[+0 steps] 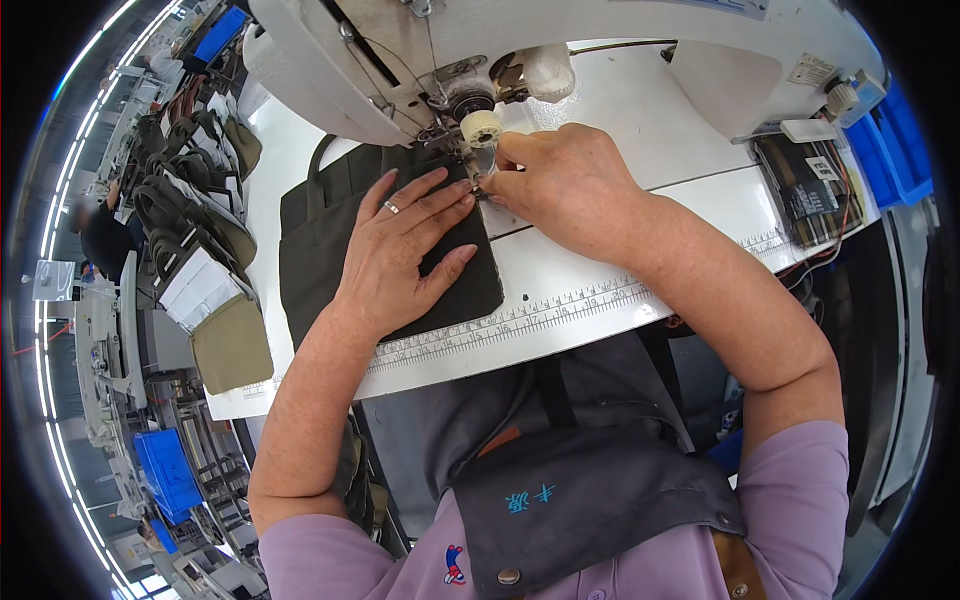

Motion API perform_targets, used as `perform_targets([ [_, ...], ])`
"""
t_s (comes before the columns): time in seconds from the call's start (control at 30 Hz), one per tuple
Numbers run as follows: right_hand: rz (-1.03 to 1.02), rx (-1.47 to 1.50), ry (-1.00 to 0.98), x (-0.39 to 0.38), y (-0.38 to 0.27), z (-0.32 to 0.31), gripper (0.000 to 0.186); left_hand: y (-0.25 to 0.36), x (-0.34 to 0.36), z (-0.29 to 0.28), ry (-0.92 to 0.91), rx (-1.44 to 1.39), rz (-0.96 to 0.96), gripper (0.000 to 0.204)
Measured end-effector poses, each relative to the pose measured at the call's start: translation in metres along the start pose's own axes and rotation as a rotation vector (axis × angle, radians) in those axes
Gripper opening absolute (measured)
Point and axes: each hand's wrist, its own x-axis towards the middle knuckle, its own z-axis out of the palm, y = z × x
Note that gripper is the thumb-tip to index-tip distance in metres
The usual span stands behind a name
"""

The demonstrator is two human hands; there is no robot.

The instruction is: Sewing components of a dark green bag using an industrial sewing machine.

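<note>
A dark olive fabric panel [310,270] with a strap loop at its far edge lies on the white sewing table, under the head of a white sewing machine [330,60]. My left hand [405,240] rests flat on the panel, fingers spread, a ring on one finger. Its fingertips reach the panel's right edge near the presser foot. Close to the needle area, my right hand [570,185] has thumb and fingers pinched at that same edge. What the pinch holds, if anything, is too small to make out.
A ruler strip [560,305] runs along the table's front edge. Stacked olive fabric pieces with straps [190,215] stand at the left. A dark printed packet [805,185] lies at the right, beside a blue bin [895,150]. Another person [105,235] sits far left.
</note>
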Motion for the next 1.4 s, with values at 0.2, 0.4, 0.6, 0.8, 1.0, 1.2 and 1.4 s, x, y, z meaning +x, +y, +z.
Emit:
perform_targets([
  [0.2, 0.090, 0.098, 0.003, -0.003, 0.005, -0.006, 0.017, 0.009, -0.001, 0.000, 0.041, -0.087, -0.003, 0.049],
  [0.4, 0.061, 0.202, -0.161, -0.003, 0.001, -0.011, 0.035, 0.011, -0.009, 0.005, 0.085, -0.188, -0.025, 0.049],
  [0.6, -0.052, 0.101, -0.196, 0.000, 0.000, -0.010, 0.037, 0.010, -0.009, 0.007, 0.089, -0.225, -0.047, 0.045],
  [0.8, -0.016, 0.037, -0.206, 0.003, -0.002, -0.005, 0.041, -0.005, -0.005, 0.010, 0.107, -0.250, -0.048, 0.042],
  [1.0, 0.092, -0.049, -0.267, 0.007, -0.004, -0.002, 0.050, -0.022, 0.009, 0.016, 0.134, -0.232, -0.055, 0.038],
  [1.2, 0.087, 0.025, -0.273, 0.005, 0.003, -0.004, 0.045, -0.029, 0.011, 0.017, 0.147, -0.191, -0.048, 0.041],
  [1.4, 0.061, 0.124, -0.124, -0.002, 0.014, 0.001, 0.035, -0.022, 0.009, -0.005, 0.108, -0.216, 0.100, 0.039],
])
